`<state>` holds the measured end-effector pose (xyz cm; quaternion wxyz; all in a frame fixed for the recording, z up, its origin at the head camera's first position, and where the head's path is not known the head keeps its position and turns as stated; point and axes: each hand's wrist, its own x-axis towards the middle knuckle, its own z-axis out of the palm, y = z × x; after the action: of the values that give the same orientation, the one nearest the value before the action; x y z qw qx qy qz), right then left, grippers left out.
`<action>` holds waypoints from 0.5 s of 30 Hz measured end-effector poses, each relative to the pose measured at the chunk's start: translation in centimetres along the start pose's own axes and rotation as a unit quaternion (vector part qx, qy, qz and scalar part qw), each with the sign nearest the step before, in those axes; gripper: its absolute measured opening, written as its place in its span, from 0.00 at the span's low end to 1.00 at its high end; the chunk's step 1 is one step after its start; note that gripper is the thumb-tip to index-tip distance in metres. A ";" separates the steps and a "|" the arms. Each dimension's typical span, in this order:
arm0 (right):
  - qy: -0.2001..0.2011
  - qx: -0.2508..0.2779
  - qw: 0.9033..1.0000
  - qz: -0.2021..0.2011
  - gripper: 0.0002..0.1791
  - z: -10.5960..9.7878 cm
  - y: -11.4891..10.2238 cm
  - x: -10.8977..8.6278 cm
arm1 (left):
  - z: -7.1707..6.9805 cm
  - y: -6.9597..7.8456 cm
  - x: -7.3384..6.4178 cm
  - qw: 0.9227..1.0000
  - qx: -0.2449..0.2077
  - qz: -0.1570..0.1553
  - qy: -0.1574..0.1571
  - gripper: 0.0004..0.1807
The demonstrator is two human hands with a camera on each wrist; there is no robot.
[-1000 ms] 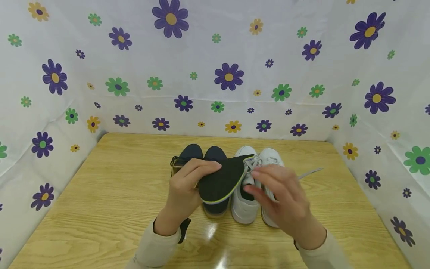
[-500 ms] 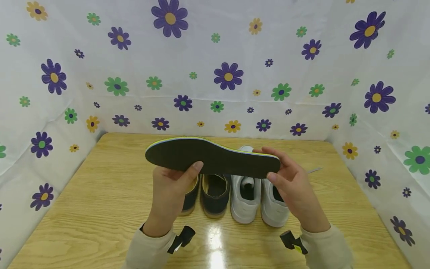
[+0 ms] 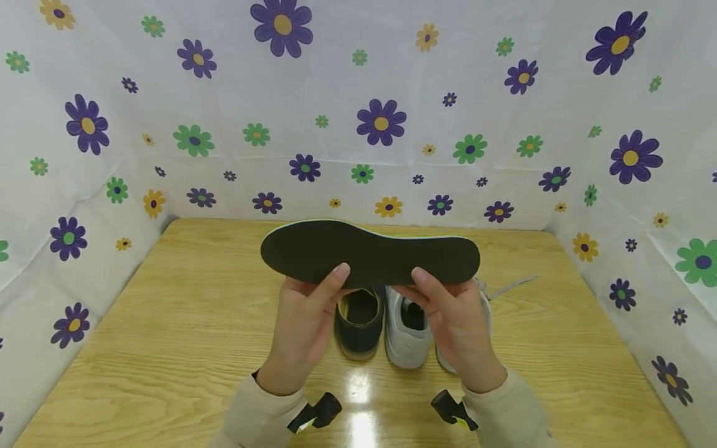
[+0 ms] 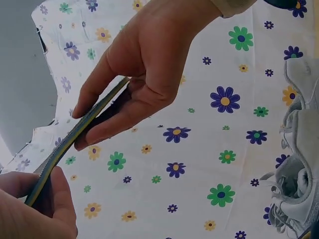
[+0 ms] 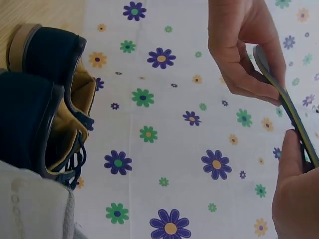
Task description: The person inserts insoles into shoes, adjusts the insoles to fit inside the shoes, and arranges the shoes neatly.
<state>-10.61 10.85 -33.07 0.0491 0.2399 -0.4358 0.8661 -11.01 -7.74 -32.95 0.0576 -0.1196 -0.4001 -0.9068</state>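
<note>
My two hands hold up a dark insole (image 3: 370,252) lengthwise, its flat black face toward me. The left hand (image 3: 302,333) pinches its lower edge near the wider left end, thumb in front and fingers behind. Farther right along the same edge, the right hand (image 3: 456,326) pinches it likewise. Seen edge-on in the left wrist view, the insole (image 4: 70,138) shows a yellow stripe along its thin side. Behind the hands stand a dark shoe (image 3: 358,343) and a white shoe (image 3: 407,350), heels toward me; their mates are largely hidden.
A wooden table (image 3: 168,323) carries the shoes, with a flowered cloth (image 3: 336,81) around its back and sides. A loose grey-white lace (image 3: 515,285) trails right of the white pair. Two navy shoes (image 5: 52,52) with tan lining show in the right wrist view.
The right hand first reached over the white shoes, then took the insole's right end, and has now slid inward to its lower edge. The insole has turned sideways and shifted slightly right.
</note>
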 end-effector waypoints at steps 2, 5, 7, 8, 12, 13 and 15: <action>0.023 -0.016 1.000 -0.011 0.16 0.0 0.0 0.1 | 0.2 -0.2 0.0 1.000 0.014 -0.013 0.006 0.18; 0.069 -0.048 0.996 -0.022 0.15 -0.4 -0.1 0.1 | 0.0 -0.1 0.2 0.998 0.069 0.000 0.013 0.21; 0.097 -0.070 0.992 -0.028 0.14 -0.8 -0.4 0.0 | -0.4 0.2 0.5 0.990 0.132 0.051 0.026 0.27; 0.109 -0.086 0.990 -0.033 0.14 -1.1 -0.6 0.0 | -0.6 0.4 0.7 0.980 0.172 0.092 0.032 0.31; 0.117 -0.146 0.982 -0.031 0.12 -2.5 -1.6 -0.1 | -2.0 1.3 1.6 0.884 0.387 0.260 0.034 0.40; 0.118 -0.162 0.979 -0.023 0.11 -2.8 -1.9 -0.2 | -2.3 1.5 1.8 0.853 0.435 0.290 0.015 0.40; 0.122 -0.197 0.973 0.004 0.09 -3.1 -2.6 -0.2 | -2.5 1.5 2.1 0.784 0.523 0.330 -0.049 0.44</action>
<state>-10.80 14.90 -32.86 0.1446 0.1161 -0.5894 0.7863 -13.16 -10.61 -32.97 0.3869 -0.2400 -0.7517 -0.4771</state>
